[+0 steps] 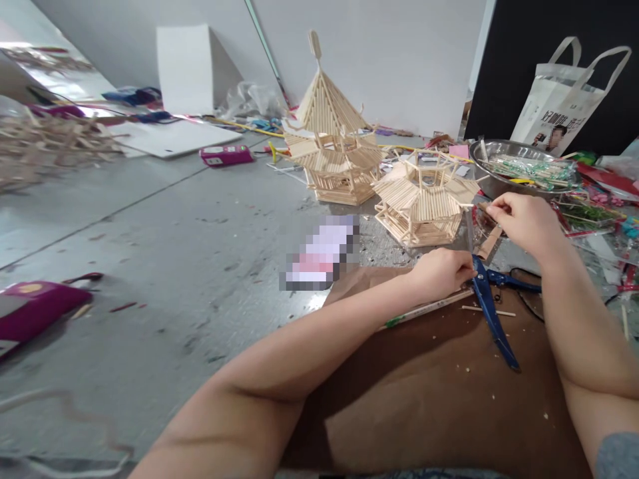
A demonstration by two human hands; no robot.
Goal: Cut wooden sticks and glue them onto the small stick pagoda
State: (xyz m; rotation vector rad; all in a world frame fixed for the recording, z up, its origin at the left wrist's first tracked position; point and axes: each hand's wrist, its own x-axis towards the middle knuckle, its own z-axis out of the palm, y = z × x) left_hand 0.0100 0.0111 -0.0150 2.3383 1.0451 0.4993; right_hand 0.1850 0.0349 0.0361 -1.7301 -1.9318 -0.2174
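Note:
On the right, a blue-handled cutting tool [492, 319] lies over brown paper [399, 399]. My left hand [443, 271] is closed beside the tool's upper part; what its fingers pinch is too small to make out. My right hand [524, 219] is raised further right with thumb and fingers pressed together at a small brownish piece I cannot identify. Beyond my hands stands a low wooden-stick structure [424, 203], and behind it a taller stick tower [337, 146] with a pointed roof. A thin stick [499, 313] rests under the blue handle.
A blurred phone-like object [322, 253] lies on the grey floor. Magenta boxes [227, 156] sit to the left. At the back right are a metal bowl [486, 174] of wrapped sticks and a white bag [559, 106]. Loose sticks [50, 150] are piled far left.

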